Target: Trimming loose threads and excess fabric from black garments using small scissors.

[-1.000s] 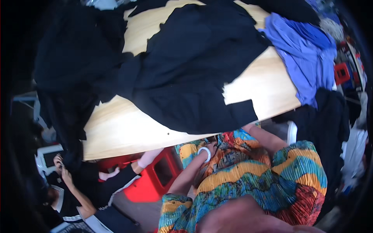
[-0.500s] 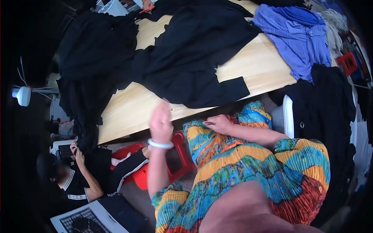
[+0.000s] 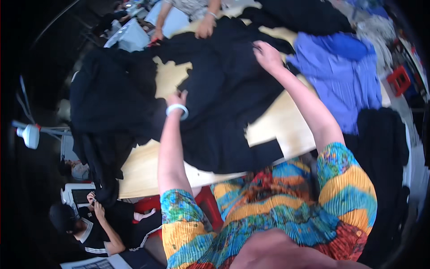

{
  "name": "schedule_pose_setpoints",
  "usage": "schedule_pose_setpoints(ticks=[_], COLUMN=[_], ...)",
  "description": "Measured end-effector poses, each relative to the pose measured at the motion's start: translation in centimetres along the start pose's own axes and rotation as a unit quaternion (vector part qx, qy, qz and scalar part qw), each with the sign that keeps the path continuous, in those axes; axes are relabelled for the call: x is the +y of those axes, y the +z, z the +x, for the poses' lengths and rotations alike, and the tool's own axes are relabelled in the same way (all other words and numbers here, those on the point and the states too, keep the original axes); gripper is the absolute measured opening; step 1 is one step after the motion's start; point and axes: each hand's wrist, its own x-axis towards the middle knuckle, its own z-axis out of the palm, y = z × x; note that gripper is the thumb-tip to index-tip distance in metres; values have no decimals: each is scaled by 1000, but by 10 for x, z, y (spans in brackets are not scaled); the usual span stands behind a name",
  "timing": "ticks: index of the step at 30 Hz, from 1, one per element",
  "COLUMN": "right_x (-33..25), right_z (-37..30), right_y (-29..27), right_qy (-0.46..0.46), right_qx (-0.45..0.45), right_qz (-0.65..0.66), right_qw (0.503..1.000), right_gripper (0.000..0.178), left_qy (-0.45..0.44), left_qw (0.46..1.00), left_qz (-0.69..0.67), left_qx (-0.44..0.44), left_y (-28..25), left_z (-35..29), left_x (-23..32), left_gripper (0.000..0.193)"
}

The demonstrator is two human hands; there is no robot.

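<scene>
pale wooden table (image 3: pixel 291 121) fills the space before me, bare in patches: one just beyond my left hand (image 3: pixel 175 98), another nearer my body than my right hand (image 3: pixel 269 58). black cloth (image 3: pixel 224 89) covers most of the surface, lying beneath and between both hands, with ragged edges round the bare wood.

left hand: at the cloth, by the near edge of the first patch; blurred, cannot tell whether it grips. white bracelet (image 3: pixel 177 109) at that wrist. right hand: farther out, over the cloth, fingers curled; something small and dark (image 3: pixel 254 45) shows at the fingertips, cannot tell if it is held.

violet-blue garment (image 3: pixel 338 87) rests to the right of my right hand; red stool-like frame (image 3: pixel 398 80) well off beyond it.

beyond my left hand, a co-worker's hand (image 3: pixel 205 28) rests on the black cloth. left of my left hand and nearer, a seated person (image 3: pixel 103 226) in dark clothes; farther left, a white lamp-like fixture (image 3: pixel 29 136). room behind: dark, cluttered.
</scene>
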Motion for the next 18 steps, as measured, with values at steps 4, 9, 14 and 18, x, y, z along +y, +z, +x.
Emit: schedule_pose_setpoints(ticks=[4,9,14,18], right_x=[66,79,86,67], right_z=[24,28,28,58], right_y=[25,39,31,-10], right_qy=[101,182,118,9], right_qx=[-59,-167,-124,-11], right_qz=[-161,-162,-150,-84], right_qw=[980,955,974,996], right_gripper=[33,45,33,23], left_qy=[-42,-88,-143,-21], left_qw=[986,966,964,961], left_qz=[78,156,219,-11], left_qx=[-141,-184,-53,276], left_y=[16,-6,-11,-72], left_z=[6,6,3,19], left_x=[-19,-6,4,8], left_gripper=[53,44,22,11])
